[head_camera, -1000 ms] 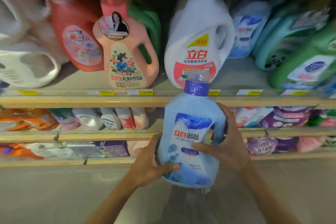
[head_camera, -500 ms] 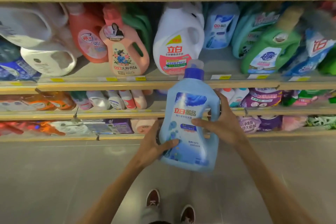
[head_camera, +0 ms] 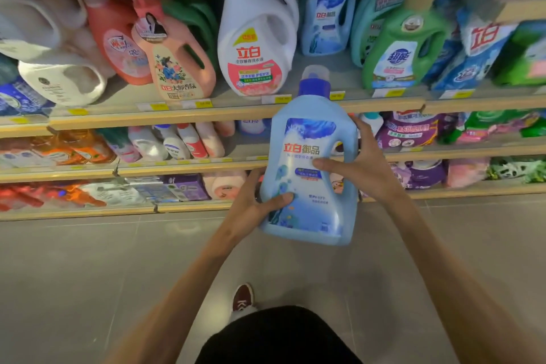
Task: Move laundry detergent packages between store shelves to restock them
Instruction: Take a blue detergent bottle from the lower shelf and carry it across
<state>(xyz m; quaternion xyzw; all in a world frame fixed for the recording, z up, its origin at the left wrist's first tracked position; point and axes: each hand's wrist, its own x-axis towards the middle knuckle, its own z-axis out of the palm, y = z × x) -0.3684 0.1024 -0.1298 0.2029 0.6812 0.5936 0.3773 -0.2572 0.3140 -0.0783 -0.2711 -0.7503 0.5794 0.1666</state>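
I hold a light blue detergent bottle point(head_camera: 310, 168) with a dark blue cap upright in front of the shelves, label facing me. My left hand point(head_camera: 254, 204) grips its lower left side, thumb across the label. My right hand point(head_camera: 357, 165) wraps its right side at the handle, fingers over the label. The bottle hangs in the air just below the front edge of the middle shelf point(head_camera: 236, 111). On that shelf stands a matching blue bottle point(head_camera: 328, 15) further back, right of a white bottle point(head_camera: 257, 38).
The middle shelf also carries a pink bottle point(head_camera: 177, 59), a green bottle point(head_camera: 404, 38) and blue bags point(head_camera: 472, 53). Lower shelves point(head_camera: 177, 164) hold small bottles and refill pouches. Grey floor tiles point(head_camera: 88, 275) lie below, with my shoe point(head_camera: 242, 297) visible.
The view has dropped and pulled back from the shelves. The blue bottle stays in both hands, now a little right and lower against the shelf edge.
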